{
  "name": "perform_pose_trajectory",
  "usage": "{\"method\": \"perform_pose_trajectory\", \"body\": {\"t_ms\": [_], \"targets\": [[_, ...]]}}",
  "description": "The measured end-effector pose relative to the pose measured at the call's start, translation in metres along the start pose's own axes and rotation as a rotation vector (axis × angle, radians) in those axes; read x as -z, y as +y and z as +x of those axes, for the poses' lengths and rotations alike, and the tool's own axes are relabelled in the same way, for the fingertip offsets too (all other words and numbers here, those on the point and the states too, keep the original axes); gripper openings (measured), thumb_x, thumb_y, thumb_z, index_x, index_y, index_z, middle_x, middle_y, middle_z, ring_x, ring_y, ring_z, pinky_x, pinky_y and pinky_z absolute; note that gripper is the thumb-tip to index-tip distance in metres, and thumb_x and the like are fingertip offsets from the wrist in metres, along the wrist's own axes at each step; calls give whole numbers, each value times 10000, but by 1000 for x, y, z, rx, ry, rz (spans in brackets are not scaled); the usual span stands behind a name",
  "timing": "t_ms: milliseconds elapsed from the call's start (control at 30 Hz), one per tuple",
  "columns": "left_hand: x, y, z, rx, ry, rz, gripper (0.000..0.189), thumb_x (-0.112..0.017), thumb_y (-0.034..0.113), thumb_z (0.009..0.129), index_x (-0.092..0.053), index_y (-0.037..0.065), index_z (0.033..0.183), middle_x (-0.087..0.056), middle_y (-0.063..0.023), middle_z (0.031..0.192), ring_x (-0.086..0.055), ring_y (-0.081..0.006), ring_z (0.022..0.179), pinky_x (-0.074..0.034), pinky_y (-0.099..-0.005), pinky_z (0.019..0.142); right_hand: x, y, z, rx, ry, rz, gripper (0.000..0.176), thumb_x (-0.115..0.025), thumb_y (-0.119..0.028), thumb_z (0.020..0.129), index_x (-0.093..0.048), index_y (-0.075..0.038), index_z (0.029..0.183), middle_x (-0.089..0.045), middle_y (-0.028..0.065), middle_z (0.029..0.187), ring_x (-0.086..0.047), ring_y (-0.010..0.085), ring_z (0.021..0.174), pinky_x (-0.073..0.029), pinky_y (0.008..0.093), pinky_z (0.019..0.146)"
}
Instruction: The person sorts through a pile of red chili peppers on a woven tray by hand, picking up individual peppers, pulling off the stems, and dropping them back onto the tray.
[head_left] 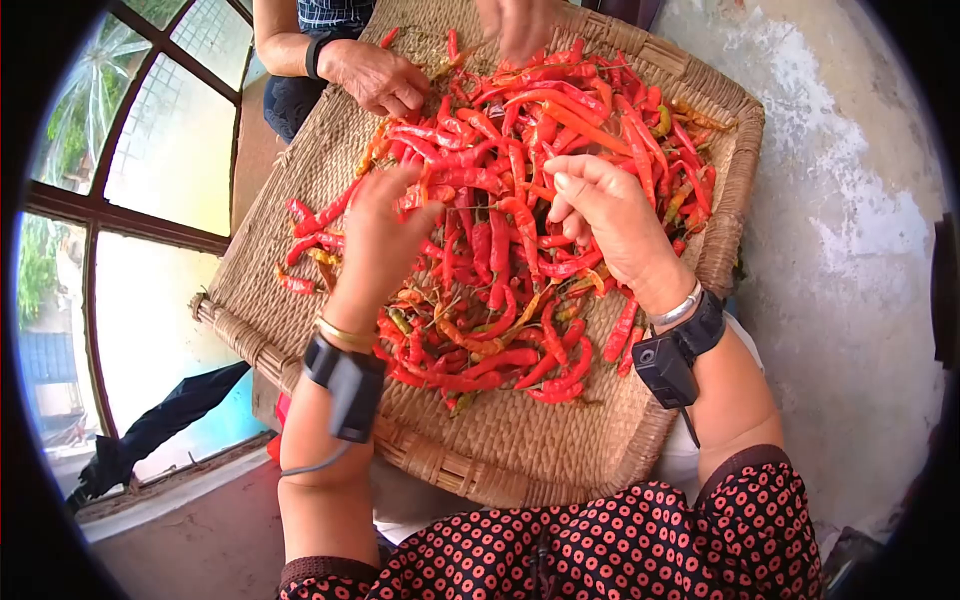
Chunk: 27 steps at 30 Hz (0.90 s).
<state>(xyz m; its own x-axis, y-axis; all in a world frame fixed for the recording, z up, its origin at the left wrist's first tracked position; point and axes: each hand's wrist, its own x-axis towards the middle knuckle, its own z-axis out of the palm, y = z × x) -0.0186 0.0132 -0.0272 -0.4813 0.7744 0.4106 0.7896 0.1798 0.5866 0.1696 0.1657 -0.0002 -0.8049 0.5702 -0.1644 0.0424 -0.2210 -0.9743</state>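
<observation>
A large heap of red chili peppers (490, 250), some orange or yellowish and shrivelled, lies on a woven tray (500, 440). My left hand (380, 240) is over the left part of the heap, blurred by motion, with thumb and fingers apart and nothing visible between them. Over the right of the heap is my right hand (615, 215), its fingers curled and thumb and forefinger pinched together. Whatever it may hold is too small to make out. Peppers lie just beneath its fingertips. Both wrists wear a bangle and a strapped black device.
Across the tray, another person's hand (375, 75) with a black wristband touches the heap's far edge; that person's other hand (515, 25) is blurred above it. A barred window (150, 200) stands at left, a rolled dark umbrella-like object (160, 420) below it. Worn concrete (830, 200) is at right.
</observation>
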Motion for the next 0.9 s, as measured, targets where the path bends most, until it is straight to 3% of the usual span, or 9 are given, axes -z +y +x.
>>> {"method": "perform_pose_trajectory", "body": {"t_ms": [33,133,233,367,467,567,633,833,900], "targets": [[3,22,-4,133,-229,-4,353,-653,73,737,-556,12,1071,-607,-116,941,-589,-198,839,-458,-283,747,-1,0,0,0,1,0,248,-508,-206,879,-544,-20,1038,-576,0,712,-499,39,559,-398,179,494],[-14,44,-17,-120,-674,-104,274,-631,111,727,-568,34,983,-586,-160,826,-584,-296,723,-477,-356,660,-7,4,1,-191,-287,-300,278,-504,-186,867,-531,-12,1081,-599,33,811,-547,72,635,-432,198,542],[-16,61,-27,-44,-598,186,280,-619,133,731,-561,44,989,-579,-147,783,-574,-317,722,-473,-374,639,-12,16,-1,-196,-335,-438,331,-468,-180,881,-470,-22,1172,-566,55,919,-543,95,707,-444,229,569],[-17,58,-25,-17,-604,202,295,-650,216,707,-576,49,939,-579,-160,822,-583,-323,735,-467,-406,626,-16,21,-2,-169,-280,-411,380,-460,-181,883,-418,-21,1225,-544,61,964,-537,96,721,-443,230,576],[-26,48,-28,-45,-545,-23,259,-678,176,682,-592,34,881,-580,-153,794,-582,-290,696,-470,-380,613,-19,16,-4,-254,-287,-270,398,-439,-175,890,-386,-16,1252,-536,73,982,-544,101,734,-444,222,576],[-27,48,-29,173,-481,-338,175,-691,104,693,-604,30,826,-586,-70,722,-568,-172,627,-463,-300,576,-15,11,-3,-261,-281,-144,356,-423,-188,908,-412,-10,1216,-553,85,970,-561,94,723,-447,195,575],[-20,51,-25,565,-571,-701,67,-651,30,759,-604,37,807,-586,19,719,-533,-51,643,-440,-200,588,-12,10,-3,-264,-283,-81,342,-422,-196,902,-437,-16,1193,-560,68,939,-559,90,685,-437,200,544],[6,53,-15,589,-592,-928,73,-646,32,763,-576,50,755,-541,58,662,-488,-20,600,-412,-170,539,-8,-3,-4,-139,-122,-48,230,-468,-191,893,-550,-20,1023,-602,12,747,-528,42,606,-402,170,535],[14,46,-5,523,-434,-988,154,-629,29,779,-563,42,917,-559,26,783,-505,-31,695,-426,-181,594,-6,-1,-2,-123,-93,-33,222,-475,-183,886,-556,-26,1020,-591,6,740,-523,37,594,-402,167,522]]}}
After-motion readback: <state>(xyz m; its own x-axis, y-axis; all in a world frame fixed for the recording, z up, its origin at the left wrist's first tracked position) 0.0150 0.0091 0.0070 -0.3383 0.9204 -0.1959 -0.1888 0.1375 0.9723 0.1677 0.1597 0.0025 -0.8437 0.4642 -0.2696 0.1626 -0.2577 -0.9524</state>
